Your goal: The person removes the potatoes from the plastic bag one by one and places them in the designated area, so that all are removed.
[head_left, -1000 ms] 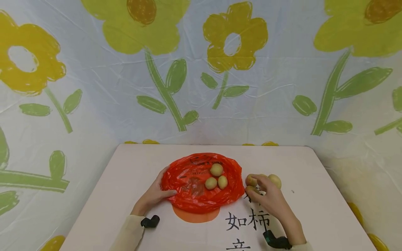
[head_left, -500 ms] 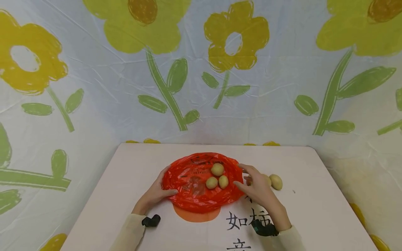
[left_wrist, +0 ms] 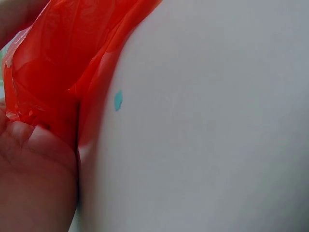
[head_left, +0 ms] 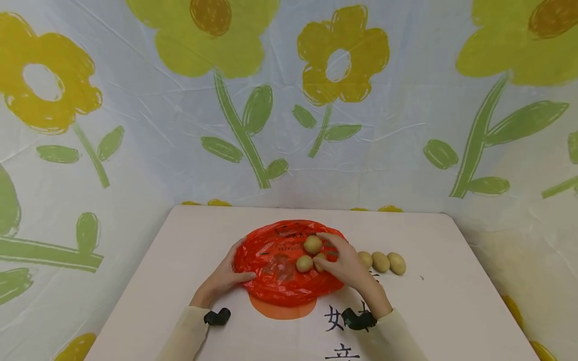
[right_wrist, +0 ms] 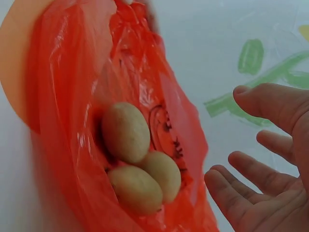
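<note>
An open red plastic bag (head_left: pixel 280 296) lies spread on the table with three small potatoes inside: one at the back (head_left: pixel 313 244), one at front left (head_left: pixel 304 263), and one (head_left: pixel 320 262) partly covered by my right thumb. My left hand (head_left: pixel 222 275) grips the bag's left rim, its thumb over the edge; in the left wrist view the red plastic (left_wrist: pixel 58 58) sits between the thumb and the other fingers of the hand (left_wrist: pixel 36 179). Reaching over the bag's right side, my right hand (head_left: pixel 349 264) is close to the potatoes. The right wrist view shows that hand (right_wrist: pixel 289 193) with spread fingers and nothing in them.
Three more potatoes stand in a row right of the bag: a left one (head_left: pixel 365 259), a middle one (head_left: pixel 381 261) and a right one (head_left: pixel 396 263). The pale table (head_left: pixel 451 301) has printed black characters (head_left: pixel 334 318) and an orange disc (head_left: pixel 283 309). Flowered cloth (head_left: pixel 384 150) hangs around it.
My right hand has moved left from the potatoes on the table to above the bag, uncovering the row there. The left hand, the bag and the potatoes inside look the same.
</note>
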`<act>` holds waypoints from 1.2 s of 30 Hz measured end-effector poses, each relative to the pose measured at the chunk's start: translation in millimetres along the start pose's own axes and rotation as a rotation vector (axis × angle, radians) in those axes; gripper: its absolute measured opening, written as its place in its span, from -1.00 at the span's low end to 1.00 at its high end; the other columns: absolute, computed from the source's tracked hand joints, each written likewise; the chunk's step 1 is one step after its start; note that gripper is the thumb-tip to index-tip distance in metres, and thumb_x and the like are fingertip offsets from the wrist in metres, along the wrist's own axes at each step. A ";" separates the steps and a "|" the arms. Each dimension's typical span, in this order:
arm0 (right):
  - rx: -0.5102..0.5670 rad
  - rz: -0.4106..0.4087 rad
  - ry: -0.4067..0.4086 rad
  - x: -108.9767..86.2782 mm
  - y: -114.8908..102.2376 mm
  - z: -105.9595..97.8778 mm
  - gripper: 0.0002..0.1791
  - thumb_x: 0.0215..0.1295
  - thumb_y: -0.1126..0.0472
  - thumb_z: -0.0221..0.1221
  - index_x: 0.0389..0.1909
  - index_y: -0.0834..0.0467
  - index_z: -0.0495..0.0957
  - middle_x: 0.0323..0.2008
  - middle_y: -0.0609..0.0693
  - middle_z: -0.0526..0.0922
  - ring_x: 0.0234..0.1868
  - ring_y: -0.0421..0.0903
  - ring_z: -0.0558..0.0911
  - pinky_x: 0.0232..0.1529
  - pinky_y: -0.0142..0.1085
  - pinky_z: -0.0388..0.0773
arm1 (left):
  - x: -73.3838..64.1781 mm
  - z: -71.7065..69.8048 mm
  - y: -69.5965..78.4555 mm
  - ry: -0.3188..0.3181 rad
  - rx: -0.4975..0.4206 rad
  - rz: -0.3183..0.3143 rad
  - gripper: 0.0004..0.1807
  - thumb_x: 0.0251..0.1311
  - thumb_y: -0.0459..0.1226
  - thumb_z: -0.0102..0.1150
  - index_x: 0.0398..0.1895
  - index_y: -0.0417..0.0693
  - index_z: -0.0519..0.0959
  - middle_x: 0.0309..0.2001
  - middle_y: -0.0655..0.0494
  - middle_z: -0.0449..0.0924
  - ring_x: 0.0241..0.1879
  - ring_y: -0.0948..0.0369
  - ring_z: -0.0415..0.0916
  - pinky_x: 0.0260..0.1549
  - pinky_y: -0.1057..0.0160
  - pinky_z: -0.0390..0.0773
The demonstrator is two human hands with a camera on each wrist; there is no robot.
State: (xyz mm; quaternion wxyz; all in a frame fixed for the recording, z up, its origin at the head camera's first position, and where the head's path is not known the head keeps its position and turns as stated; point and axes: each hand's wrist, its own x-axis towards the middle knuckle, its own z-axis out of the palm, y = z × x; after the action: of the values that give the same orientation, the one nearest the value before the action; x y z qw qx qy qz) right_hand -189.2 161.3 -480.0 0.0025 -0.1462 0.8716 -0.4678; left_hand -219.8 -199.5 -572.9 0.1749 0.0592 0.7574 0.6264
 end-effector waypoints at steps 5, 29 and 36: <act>0.068 -0.008 -0.027 8.5 -0.2 11.4 -0.31 0.26 0.19 0.43 0.41 0.09 0.44 0.32 0.21 0.53 0.29 0.20 0.56 0.24 0.16 0.59 | -1.0 1.0 0.7 0.008 0.011 0.015 0.20 0.04 -0.22 0.58 0.62 0.50 -0.04 0.63 0.16 0.04 0.55 -0.05 0.15 0.29 0.02 0.56; 0.037 -0.004 -0.151 27.4 13.9 35.8 -0.38 0.30 0.20 0.39 0.35 0.20 0.45 0.21 0.23 0.62 0.18 0.20 0.62 0.12 0.09 0.69 | -2.5 2.5 2.2 0.004 -0.012 0.019 0.19 0.06 -0.26 0.56 0.62 0.49 -0.03 0.63 0.15 0.04 0.55 -0.06 0.15 0.24 0.07 0.60; -0.006 -0.074 -0.174 28.1 19.3 40.1 -0.43 0.29 0.30 0.37 0.30 0.27 0.50 0.10 0.21 0.62 0.10 0.12 0.61 0.13 0.01 0.68 | -2.2 1.9 2.0 0.005 -0.005 0.021 0.19 0.05 -0.25 0.57 0.61 0.53 -0.03 0.63 0.19 0.04 0.55 -0.04 0.15 0.24 0.07 0.60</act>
State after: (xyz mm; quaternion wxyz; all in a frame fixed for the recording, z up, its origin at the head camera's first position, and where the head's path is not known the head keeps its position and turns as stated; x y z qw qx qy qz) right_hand -215.3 131.5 -514.6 0.0603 -0.2186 0.8636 -0.4504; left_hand -217.4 -198.0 -570.8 0.1668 0.0651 0.7555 0.6302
